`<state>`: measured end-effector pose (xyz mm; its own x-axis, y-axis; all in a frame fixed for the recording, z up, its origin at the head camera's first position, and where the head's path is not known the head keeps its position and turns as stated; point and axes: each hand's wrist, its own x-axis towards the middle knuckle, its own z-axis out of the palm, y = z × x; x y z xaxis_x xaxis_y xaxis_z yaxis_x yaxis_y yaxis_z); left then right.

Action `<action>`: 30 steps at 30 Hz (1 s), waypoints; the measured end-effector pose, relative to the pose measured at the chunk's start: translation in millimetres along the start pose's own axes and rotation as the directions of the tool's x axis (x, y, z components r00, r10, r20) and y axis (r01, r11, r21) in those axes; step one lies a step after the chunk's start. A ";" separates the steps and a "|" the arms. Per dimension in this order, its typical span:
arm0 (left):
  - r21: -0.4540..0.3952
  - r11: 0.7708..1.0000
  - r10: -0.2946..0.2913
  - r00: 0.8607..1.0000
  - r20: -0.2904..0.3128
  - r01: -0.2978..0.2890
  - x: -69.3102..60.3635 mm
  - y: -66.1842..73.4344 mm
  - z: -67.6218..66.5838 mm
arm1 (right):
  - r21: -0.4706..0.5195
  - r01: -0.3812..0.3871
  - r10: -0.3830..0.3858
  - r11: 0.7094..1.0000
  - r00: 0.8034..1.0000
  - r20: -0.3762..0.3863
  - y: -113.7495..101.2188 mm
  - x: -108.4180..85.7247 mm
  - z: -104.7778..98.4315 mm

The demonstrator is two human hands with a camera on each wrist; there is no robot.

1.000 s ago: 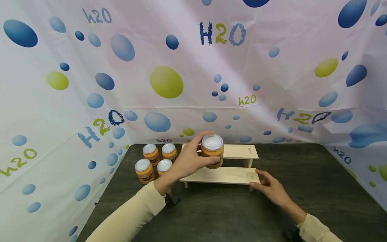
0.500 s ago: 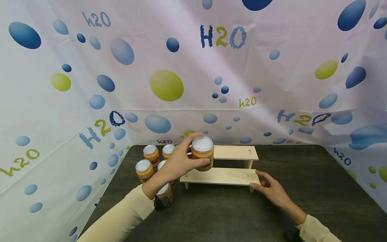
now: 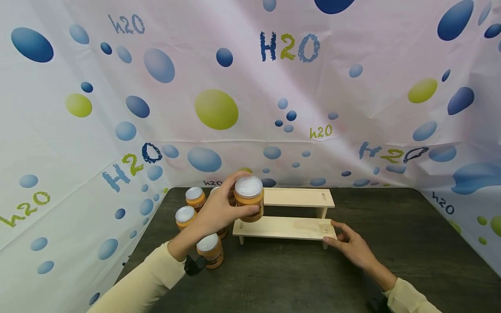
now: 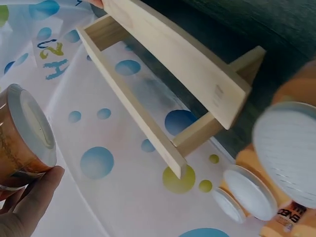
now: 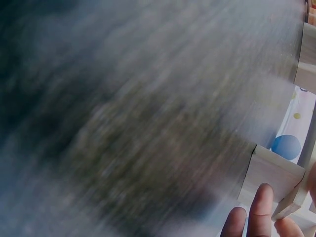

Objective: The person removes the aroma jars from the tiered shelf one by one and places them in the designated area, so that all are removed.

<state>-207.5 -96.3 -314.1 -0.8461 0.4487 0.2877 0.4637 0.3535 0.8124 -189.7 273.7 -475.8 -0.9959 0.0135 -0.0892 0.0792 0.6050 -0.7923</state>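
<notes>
My left hand [image 3: 217, 211] grips an orange jar [image 3: 250, 204] with a ridged silver-white lid. It holds the jar upright and raised, in front of the left end of a pale two-step wooden shelf [image 3: 289, 228]. In the left wrist view, the fingers [image 4: 37, 200] lie against the jar [image 4: 15, 148], whose round pale end faces the shelf [image 4: 173, 54]. At the lower step's right end, my right hand [image 3: 352, 245] holds the board, thumb at the front corner and index finger at the back. The right wrist view shows its fingertips [image 5: 261, 202] by the shelf's leg [image 5: 271, 175].
Several like jars stand on the dark table [image 3: 297, 278] left of the shelf, partly hidden by my left arm; one jar [image 3: 211, 252] is nearest me. The shelf's upper step [image 3: 297, 198] stands before a bubble-printed backdrop [image 3: 250, 104], which also covers both sides.
My left hand has carried the jar leftward, from over the middle of the shelf to its left end. The jar nearest me has come into view. My right hand stays on the shelf.
</notes>
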 end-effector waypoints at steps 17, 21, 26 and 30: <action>-0.011 1.000 -0.014 1.000 -0.007 0.014 -12.0 -3.5 -8.0 | 0.004 0.003 -0.003 1.000 1.000 -0.005 -1.7 -0.2 0.1; -0.022 1.000 -0.014 1.000 -0.001 0.014 -13.2 -3.7 -9.8 | 0.007 -0.006 0.006 1.000 1.000 -0.004 -2.1 0.2 -0.2; -0.014 1.000 -0.018 1.000 -0.001 0.018 -15.1 -3.8 -12.8 | 0.004 0.000 0.000 1.000 1.000 0.005 -2.5 -0.8 -0.8; -0.020 1.000 -0.023 1.000 -0.003 0.023 -17.0 -4.3 -15.8 | 0.003 0.006 -0.006 1.000 1.000 0.008 -2.7 -1.0 -1.3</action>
<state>-199.3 -118.4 -314.5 -0.8574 0.4380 0.2703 0.4387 0.3471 0.8289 -188.9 273.1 -472.8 -0.9960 0.0034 -0.0888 0.0728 0.6029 -0.7945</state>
